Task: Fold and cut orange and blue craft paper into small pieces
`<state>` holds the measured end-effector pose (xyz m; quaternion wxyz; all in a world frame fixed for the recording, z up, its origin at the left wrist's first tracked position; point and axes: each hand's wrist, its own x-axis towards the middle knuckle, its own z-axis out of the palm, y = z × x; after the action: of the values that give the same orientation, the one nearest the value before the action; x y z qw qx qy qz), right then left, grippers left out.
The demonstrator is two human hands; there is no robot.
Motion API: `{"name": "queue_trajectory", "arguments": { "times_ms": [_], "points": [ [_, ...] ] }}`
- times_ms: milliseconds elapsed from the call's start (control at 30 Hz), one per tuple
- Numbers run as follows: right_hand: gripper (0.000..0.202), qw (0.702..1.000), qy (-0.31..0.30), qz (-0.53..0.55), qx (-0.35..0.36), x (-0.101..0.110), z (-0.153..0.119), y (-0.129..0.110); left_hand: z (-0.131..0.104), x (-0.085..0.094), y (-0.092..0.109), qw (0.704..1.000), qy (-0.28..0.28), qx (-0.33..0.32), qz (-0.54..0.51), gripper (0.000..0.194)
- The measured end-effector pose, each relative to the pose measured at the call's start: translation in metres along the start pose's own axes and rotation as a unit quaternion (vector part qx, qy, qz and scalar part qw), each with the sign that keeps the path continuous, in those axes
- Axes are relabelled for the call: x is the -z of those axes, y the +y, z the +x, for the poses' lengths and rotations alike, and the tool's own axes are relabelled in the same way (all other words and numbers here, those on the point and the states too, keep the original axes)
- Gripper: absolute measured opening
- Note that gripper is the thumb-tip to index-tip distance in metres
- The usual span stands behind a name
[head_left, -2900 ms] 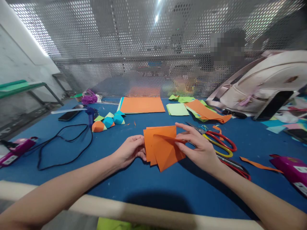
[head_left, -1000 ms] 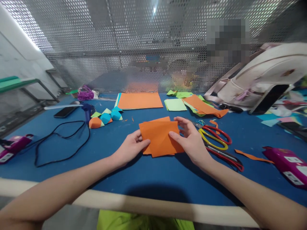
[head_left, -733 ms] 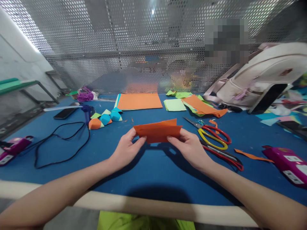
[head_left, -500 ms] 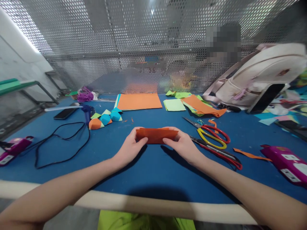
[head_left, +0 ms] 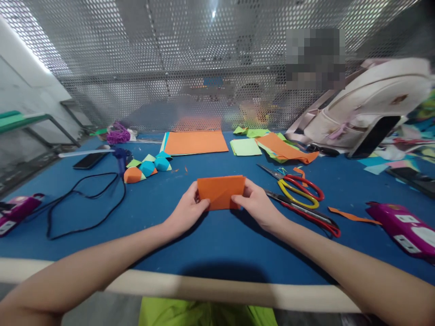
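An orange folded paper is held upright between both hands above the blue table. My left hand grips its left edge, thumb on the front face and fingers behind. At the right edge my right hand pinches it the same way. Scissors with red and yellow handles lie just right of my right hand, beside a black and red cutting tool. To the left are folded orange, blue and green paper pieces.
Behind stand an orange paper stack, pale green squares, orange scraps and a perforated metal screen. A black cord lies left. Magenta power strips and a pale backpack are right.
The orange paper has tilted up so more of its front face shows, and its visible width is narrower. Both hands still hold it. The camera view has shifted slightly.
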<state>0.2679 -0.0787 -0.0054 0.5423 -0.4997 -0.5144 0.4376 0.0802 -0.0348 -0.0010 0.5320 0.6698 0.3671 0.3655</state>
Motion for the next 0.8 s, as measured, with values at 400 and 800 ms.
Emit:
{"name": "queue_trajectory", "arguments": {
  "times_ms": [400,800],
  "points": [
    [0.018,0.999,-0.006,-0.030,0.033,0.001,0.000,0.003,-0.004,0.005,0.000,0.992,-0.002,-0.062,0.111,0.022],
    [0.024,0.996,-0.044,-0.076,0.035,0.003,0.000,0.008,0.002,0.005,-0.007,0.997,0.000,-0.011,0.070,0.031]
  ]
}}
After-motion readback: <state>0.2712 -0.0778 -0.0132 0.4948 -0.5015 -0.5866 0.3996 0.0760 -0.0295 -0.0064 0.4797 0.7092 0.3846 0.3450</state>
